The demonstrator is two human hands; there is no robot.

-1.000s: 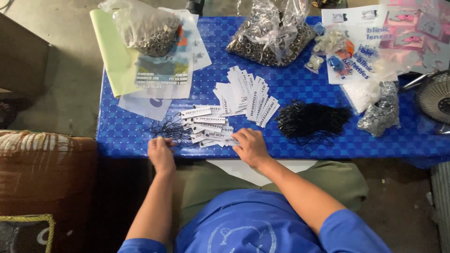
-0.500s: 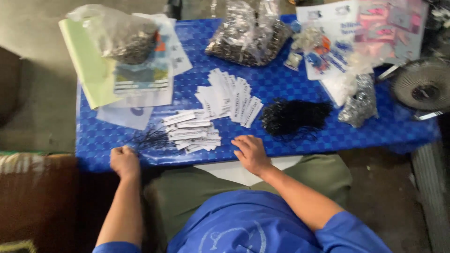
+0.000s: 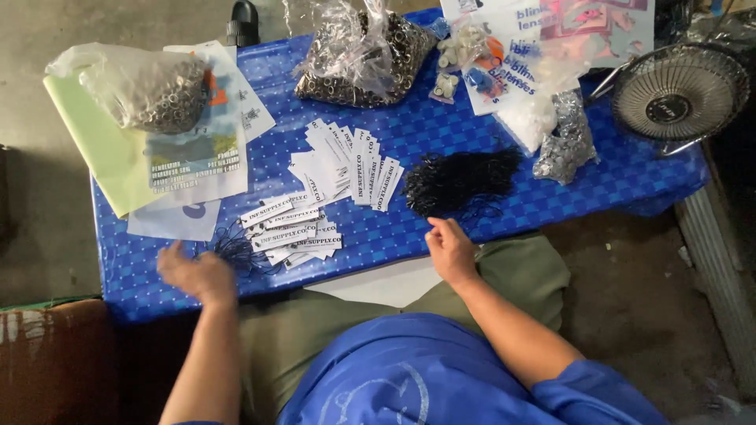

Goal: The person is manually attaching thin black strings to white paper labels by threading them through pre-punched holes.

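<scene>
At a blue-checked table [image 3: 551, 206], a seated worker's left hand [image 3: 197, 271], blurred so its fingers cannot be read, hovers beside thin black strings [image 3: 236, 248] and white paper tags [image 3: 291, 228], while the right hand [image 3: 450, 250], fingers loosely curled and empty, rests below a black cord pile [image 3: 461, 181].

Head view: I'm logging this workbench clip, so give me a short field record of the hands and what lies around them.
surface: blue checked table
left hand: blurred, at the near table edge beside a small bunch of black strings; grip cannot be told
right hand: resting at the near edge, just below the pile of black strings; holds nothing visible
centre: white printed tags in a loose row, a second fanned stack behind
far side: clear bags of metal rings
right end: small fan
</scene>
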